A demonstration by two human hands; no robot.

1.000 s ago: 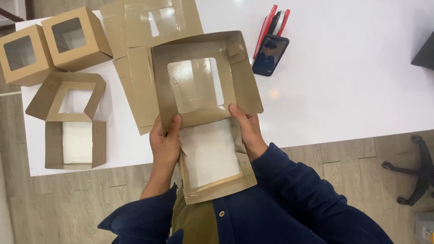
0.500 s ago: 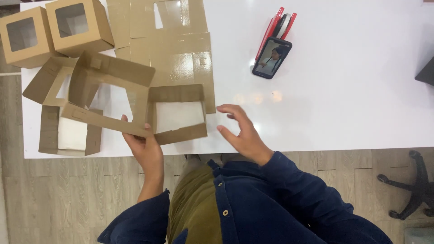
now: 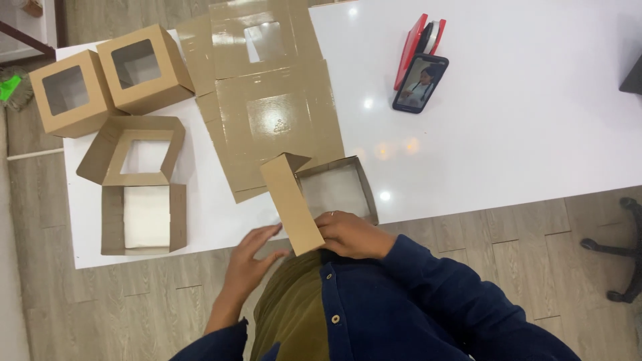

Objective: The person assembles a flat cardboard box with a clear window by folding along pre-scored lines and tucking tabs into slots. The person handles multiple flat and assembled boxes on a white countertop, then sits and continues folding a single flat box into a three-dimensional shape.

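A half-folded brown cardboard box (image 3: 334, 190) with a clear window stands at the near edge of the white table (image 3: 521, 134). Its lid panel (image 3: 291, 204) tilts up toward me. My right hand (image 3: 351, 234) grips the box's near wall beside that panel. My left hand (image 3: 251, 257) is open, fingers spread, just left of the panel's lower end and touching or nearly touching it.
A stack of flat window-box blanks (image 3: 267, 100) lies behind the box. Two finished window boxes (image 3: 107, 77) sit at the far left, with an open box (image 3: 140, 184) in front of them. A phone (image 3: 420, 83) leans on a red stand at centre right. An office chair base (image 3: 618, 247) is on the floor at right.
The box has swung from the left of the table to in front of me, now partly folded. My right hand, which was open above the table, now grips it. My left hand has let go.
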